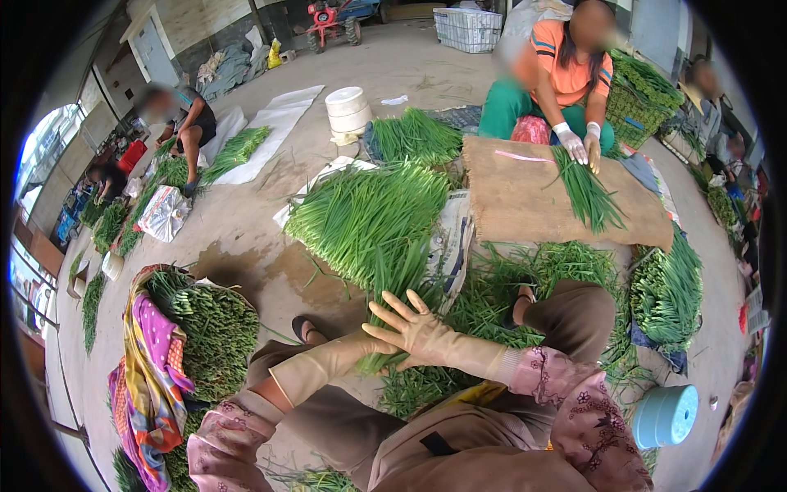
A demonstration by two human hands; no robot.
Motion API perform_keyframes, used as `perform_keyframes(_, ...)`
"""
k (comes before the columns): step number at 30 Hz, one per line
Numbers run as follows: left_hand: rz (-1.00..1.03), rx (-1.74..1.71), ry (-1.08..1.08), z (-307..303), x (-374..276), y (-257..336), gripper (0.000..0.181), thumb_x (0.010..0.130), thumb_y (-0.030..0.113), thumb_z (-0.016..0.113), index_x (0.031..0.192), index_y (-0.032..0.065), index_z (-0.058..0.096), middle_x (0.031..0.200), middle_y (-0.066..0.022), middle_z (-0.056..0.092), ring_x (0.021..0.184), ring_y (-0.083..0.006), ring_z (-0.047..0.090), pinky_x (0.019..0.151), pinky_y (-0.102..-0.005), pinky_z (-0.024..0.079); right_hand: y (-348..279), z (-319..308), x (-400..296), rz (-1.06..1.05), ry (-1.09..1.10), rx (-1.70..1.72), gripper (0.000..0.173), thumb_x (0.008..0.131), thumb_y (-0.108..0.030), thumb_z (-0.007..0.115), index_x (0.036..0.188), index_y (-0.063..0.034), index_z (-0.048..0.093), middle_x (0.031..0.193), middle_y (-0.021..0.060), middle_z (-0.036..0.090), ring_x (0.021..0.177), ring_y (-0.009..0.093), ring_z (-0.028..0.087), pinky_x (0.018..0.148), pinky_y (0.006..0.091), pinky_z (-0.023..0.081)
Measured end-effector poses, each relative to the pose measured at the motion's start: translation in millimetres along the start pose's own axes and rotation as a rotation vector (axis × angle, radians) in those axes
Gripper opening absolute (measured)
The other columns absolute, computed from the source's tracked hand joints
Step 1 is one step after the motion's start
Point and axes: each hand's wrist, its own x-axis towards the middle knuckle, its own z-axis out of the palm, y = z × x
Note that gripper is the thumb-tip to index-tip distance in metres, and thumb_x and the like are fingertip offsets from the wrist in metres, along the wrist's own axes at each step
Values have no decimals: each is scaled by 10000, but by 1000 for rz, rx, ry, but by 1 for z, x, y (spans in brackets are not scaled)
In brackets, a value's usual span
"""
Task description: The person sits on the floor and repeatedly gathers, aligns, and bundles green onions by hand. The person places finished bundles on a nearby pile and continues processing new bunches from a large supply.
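Both my hands wear pale rubber gloves and are at a bunch of long green chives. My left hand is around the lower part of the bunch, its fingers largely hidden by leaves and the other hand. My right hand lies across the bunch with its fingers spread over the leaves. The bunch points away from me, its far end over a large heap of green chives on sacking. At my left stands a packed bundle of chives, partly wrapped in a colourful patterned cloth.
Opposite, a gloved co-worker handles chives on a burlap-covered surface. Loose leaves cover the floor near my feet. A blue bucket-like stool is at lower right, a stacked chive pile at right, and a white bucket beyond the heap.
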Motion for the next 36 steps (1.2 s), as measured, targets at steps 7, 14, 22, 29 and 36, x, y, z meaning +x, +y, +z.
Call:
perform_keyframes(7, -116, -157, -179, 14, -9, 7, 447, 856, 362, 605, 1154, 39, 529, 1015, -187, 614, 772, -225, 628, 670, -329, 545, 10, 5, -4, -128, 14, -56, 967, 679, -483, 679, 1436, -136, 188, 1383, 108, 356, 1230, 238, 380, 1073, 462, 207)
perform_keyframes(14, 319, 17, -303, -26, -9, 34, 852, 775, 726, 401, 1257, 26, 455, 1163, -235, 551, 961, -278, 624, 813, -376, 522, 54, -39, -23, 115, 172, 1151, 680, 681, -150, 711, 1269, -56, 382, 1052, 65, 563, 922, 218, 572, 828, 328, 467)
perform_keyframes(22, 980, -245, -447, -13, 9, 88, 1088, 697, 349, 762, 1453, 161, 3, 1328, -257, 400, 1242, -347, 403, 1029, -462, 342, 48, -57, 27, 63, -274, 2035, 581, 698, -331, 727, 1129, 0, 520, 925, 101, 627, 843, 176, 616, 748, 294, 510)
perform_keyframes(29, 1179, -438, -83, -42, 9, 90, 736, 738, 210, 705, 1354, 55, 334, 749, -33, 555, 725, -182, 583, 879, -384, 477, 74, -68, 66, 229, -295, 1282, 657, 798, -595, 560, 1020, 23, 573, 958, 108, 597, 883, 187, 568, 795, 297, 461)
perform_keyframes(36, 1313, -820, 158, -192, 14, 82, 485, 794, 151, 616, 1242, 53, 460, 775, -25, 561, 701, -169, 558, 880, -339, 446, 131, -36, -16, 536, 217, 1374, 727, 850, -541, 517, 1358, -51, 342, 1295, 167, 467, 1230, 249, 422, 1026, 387, 325)
